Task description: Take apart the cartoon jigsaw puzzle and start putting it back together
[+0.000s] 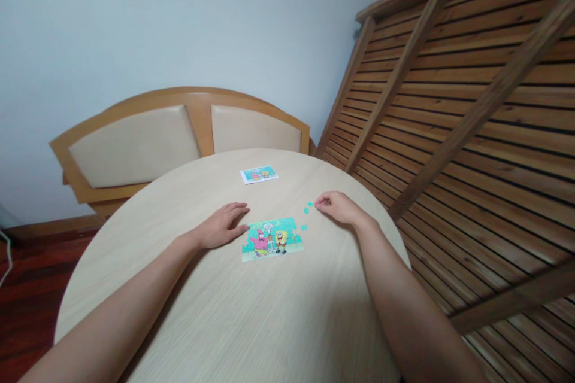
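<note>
Pale blue-grey wall [179, 18] fills the far field, well beyond both hands. Slatted wooden frame [471, 131], large, leans tilted along the right-hand side, past the right hand and running back to the wall. Curved wooden headboard [200, 99] with two padded cream panels stands beyond the left hand, between the table and the wall. Round light-wood table [269, 323] lies under both forearms, with dark red floor showing off its edge on the left-hand side. Left hand [222, 225] lies palm down on the tabletop, released, fingers stretched out and lightly spread, grasping nothing; its thumb tip sits at the upper left corner of the puzzle, and whether it touches or stops just short I cannot tell. Right hand [336, 206] rests on the table with knuckles up and fingers curled in, the tips drawn together toward the left; whether a piece is pinched between them cannot be made out. Cartoon jigsaw puzzle [272, 239], mostly assembled with a teal background, lies flat between the two hands, just beside the left thumb and a little nearer the body than the right hand. Small printed picture card [259, 175] in the same colours lies beyond both hands, well apart from them. Loose teal pieces [308, 208] sit just off the right fingertips, and one single piece [304, 227] lies by the puzzle's upper right corner.
</note>
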The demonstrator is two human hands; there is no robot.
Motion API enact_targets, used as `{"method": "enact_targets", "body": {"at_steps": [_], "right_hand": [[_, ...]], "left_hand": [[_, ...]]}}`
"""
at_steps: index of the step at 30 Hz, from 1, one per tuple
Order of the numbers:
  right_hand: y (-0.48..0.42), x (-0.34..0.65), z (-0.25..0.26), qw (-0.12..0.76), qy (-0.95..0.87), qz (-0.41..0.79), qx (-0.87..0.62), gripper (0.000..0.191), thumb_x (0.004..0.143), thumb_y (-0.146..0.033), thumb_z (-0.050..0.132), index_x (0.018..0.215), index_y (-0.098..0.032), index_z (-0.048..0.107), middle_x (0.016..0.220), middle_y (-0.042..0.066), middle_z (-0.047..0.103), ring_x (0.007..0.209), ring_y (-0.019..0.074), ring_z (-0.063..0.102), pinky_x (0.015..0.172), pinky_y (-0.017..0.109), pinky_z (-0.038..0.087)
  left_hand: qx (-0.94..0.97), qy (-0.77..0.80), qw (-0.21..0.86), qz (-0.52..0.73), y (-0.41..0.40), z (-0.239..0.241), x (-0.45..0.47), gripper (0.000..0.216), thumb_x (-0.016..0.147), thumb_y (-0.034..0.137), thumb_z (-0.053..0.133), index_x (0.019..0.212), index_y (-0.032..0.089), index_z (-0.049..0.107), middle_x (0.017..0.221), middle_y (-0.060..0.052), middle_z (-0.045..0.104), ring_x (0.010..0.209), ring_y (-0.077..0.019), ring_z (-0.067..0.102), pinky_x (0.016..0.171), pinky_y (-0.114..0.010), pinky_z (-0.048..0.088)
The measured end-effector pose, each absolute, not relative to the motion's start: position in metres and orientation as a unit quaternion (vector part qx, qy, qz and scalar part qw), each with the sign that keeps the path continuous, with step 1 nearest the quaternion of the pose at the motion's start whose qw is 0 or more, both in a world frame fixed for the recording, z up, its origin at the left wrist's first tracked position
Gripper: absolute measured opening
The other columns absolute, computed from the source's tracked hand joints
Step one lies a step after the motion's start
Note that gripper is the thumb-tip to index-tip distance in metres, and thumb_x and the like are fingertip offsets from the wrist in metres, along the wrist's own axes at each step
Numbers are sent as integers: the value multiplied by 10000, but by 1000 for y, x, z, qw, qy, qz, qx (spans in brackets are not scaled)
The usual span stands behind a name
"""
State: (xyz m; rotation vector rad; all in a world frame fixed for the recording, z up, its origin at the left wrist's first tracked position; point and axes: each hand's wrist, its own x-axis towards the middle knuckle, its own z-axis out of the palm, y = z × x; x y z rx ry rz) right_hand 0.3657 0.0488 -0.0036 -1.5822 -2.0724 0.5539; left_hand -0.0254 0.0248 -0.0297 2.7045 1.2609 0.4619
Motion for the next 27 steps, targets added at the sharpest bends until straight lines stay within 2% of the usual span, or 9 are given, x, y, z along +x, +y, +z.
{"method": "enact_targets", "body": {"at_steps": [10,16,27], "right_hand": [[46,364,2,225,-754,204,-582,195,798,-240,630,907,-129,747,838,75,735,740,168,629,698,260,463],[45,363,2,219,-751,212,-586,178,780,-240,646,877,-128,744,811,71,731,718,163,625,674,257,452],[44,364,4,208,-744,212,-598,164,762,-237,664,860,-133,747,818,73,736,735,169,636,676,252,457]], "left_hand": [[891,420,72,154,22,-26,-24,625,967,626,411,1362,157,534,1470,-150,500,1355,-293,473,1159,-465,368],[895,418,70,137,17,-19,-23,729,880,686,524,1369,146,519,1485,-172,477,1358,-336,460,1150,-496,369],[898,415,66,132,19,-23,-24,718,880,660,543,1375,140,509,1485,-179,468,1362,-328,452,1152,-488,359]]}}
